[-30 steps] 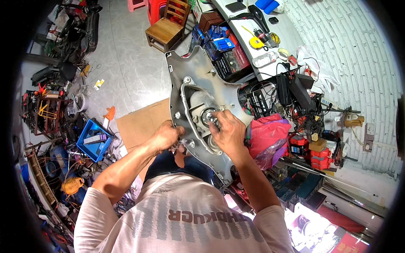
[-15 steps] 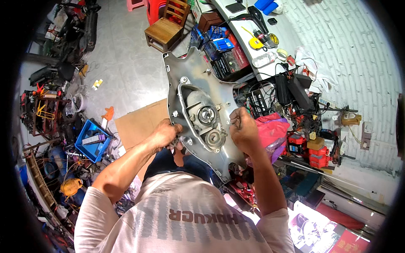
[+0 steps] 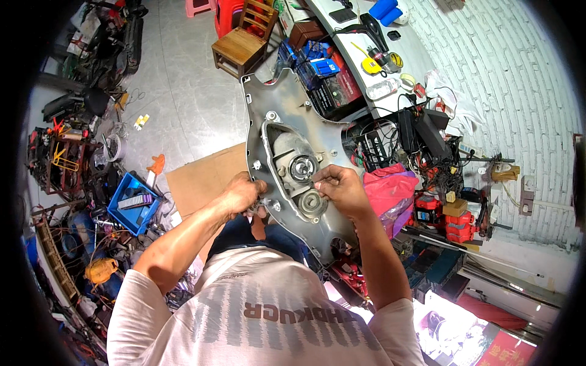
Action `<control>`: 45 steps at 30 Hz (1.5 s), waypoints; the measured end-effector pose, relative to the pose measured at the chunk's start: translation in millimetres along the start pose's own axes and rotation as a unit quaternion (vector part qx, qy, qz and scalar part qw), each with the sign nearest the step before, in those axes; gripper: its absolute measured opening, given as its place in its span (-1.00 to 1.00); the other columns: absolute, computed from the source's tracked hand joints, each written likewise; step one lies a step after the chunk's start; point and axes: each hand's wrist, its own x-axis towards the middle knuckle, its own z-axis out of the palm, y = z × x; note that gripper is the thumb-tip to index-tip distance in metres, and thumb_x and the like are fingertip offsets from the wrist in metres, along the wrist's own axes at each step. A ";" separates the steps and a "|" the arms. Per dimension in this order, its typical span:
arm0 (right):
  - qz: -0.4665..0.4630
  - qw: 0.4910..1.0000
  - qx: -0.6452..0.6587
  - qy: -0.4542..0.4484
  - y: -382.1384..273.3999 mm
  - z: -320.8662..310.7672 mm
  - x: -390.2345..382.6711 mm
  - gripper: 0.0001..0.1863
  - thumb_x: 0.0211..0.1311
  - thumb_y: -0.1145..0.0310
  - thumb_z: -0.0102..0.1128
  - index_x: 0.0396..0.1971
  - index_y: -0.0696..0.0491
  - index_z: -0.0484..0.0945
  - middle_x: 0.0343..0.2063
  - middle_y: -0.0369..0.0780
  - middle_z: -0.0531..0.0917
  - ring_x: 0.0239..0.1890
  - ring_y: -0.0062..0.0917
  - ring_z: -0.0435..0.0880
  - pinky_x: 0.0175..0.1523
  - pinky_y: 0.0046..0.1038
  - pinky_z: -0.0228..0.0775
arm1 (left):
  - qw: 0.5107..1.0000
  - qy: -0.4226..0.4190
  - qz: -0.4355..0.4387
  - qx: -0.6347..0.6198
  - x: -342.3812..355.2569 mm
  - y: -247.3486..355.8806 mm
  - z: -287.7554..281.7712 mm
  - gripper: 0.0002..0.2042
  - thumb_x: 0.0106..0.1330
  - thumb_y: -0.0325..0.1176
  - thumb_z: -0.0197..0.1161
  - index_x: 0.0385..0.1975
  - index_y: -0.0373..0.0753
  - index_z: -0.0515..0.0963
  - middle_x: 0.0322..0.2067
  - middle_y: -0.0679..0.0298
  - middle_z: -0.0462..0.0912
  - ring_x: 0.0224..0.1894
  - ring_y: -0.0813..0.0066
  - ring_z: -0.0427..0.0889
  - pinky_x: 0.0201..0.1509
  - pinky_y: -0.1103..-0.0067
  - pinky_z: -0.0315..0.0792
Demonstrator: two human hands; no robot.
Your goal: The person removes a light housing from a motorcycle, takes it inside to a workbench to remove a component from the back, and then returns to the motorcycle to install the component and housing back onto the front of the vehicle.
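Note:
A grey motorcycle fairing panel [image 3: 285, 96] is held up before my lap with its inner side toward me. Set into its middle is a dusty headlight housing [image 3: 287, 145], with a round bulb socket and a round cap below it. My left hand [image 3: 242, 194] is closed on the panel's left edge, thumb on the inner side. Over the housing, beside the bulb socket and the cap, my right hand [image 3: 343, 190] pinches with thumb and forefinger. Whatever is between those fingertips is too small to make out.
Cardboard [image 3: 204, 177] lies on the floor to the left, near a blue bin [image 3: 129, 221]. A wooden chair [image 3: 241, 52] stands ahead. A white table [image 3: 351, 58] with tools runs along the right. Pink bags [image 3: 390, 189] sit beside my right arm. Piled parts line the left wall.
My right hand has moved left from the panel's right side to the headlight housing, its fingers now pinched there. The panel has shifted slightly right. My left hand keeps its grip.

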 end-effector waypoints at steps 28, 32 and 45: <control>-0.060 0.977 -0.175 0.107 29.2 39.3 2.2 -0.72 0.25 0.48 0.53 -0.13 0.23 0.63 -0.43 -0.28 0.71 -0.48 -0.71 0.64 -0.38 -0.60 0.52 | 1.000 0.004 -0.016 0.013 -6.9 -9.9 -14.2 -0.70 0.46 -0.23 0.18 -0.11 -0.40 0.57 -0.55 0.10 0.74 -0.73 0.47 0.54 -0.74 0.47 0.28; -0.040 0.971 -0.180 0.149 31.7 46.0 1.7 -0.74 0.25 0.51 0.50 -0.14 0.25 0.63 -0.47 -0.28 0.70 -0.51 -0.70 0.64 -0.39 -0.60 0.51 | 1.000 0.012 -0.014 0.016 -8.7 -7.7 -9.3 -0.72 0.46 -0.23 0.18 -0.16 -0.39 0.59 -0.56 0.09 0.74 -0.73 0.47 0.55 -0.74 0.47 0.30; -0.076 0.985 0.132 0.076 21.3 19.2 -11.7 -0.83 0.34 0.52 0.37 -0.14 0.26 0.71 -0.32 -0.17 0.79 -0.30 -0.55 0.74 -0.09 -0.51 0.60 | 0.999 -0.005 -0.015 0.030 4.3 -15.8 -8.3 -0.70 0.44 -0.21 0.17 -0.19 -0.39 0.63 -0.54 0.09 0.77 -0.71 0.45 0.60 -0.72 0.47 0.35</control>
